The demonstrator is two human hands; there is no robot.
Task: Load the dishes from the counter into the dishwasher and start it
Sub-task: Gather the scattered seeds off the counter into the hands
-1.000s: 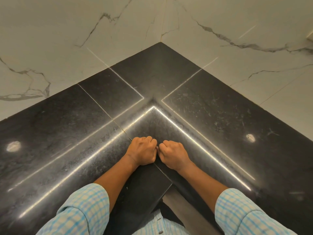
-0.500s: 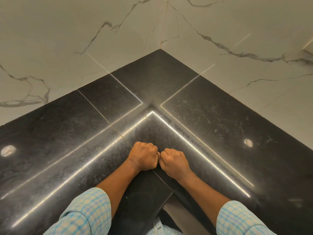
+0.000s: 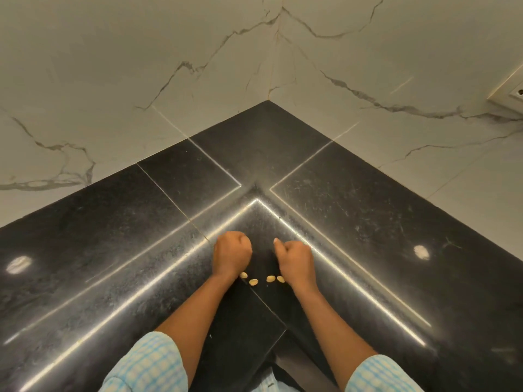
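The fingers (image 3: 239, 239) of both hands are curled into fists. Nothing is seen in them, though whether anything small is enclosed cannot be told.

The upper half of the frame is filled by a pale veined wall (image 3: 113, 66), which meets in a corner at upper centre. Below it, a dark polished L-shaped counter (image 3: 368, 222) spreads to the left and right edges, with its inner corner at lower centre. No dishes are seen on the stretch in view, and the dishwasher is not in view either, so the task's things must be looked for outside the frame.

The two forearms (image 3: 192, 315) reach up from the bottom edge out of checked sleeves (image 3: 147, 363). The left hand (image 3: 232, 254) and the right hand (image 3: 295, 258) are rested knuckles-up on the counter at centre, close to each other but apart. They are probably parked there as a resting pose and not for work, since nothing within reach belongs to the loading.

A socket (image 3: 512, 93) is set into the wall at the right edge.

Four small pale pieces (image 3: 270, 278) lie in a loose row on the counter between the wrists. What they are cannot be told.

The loading is judged not yet begun.
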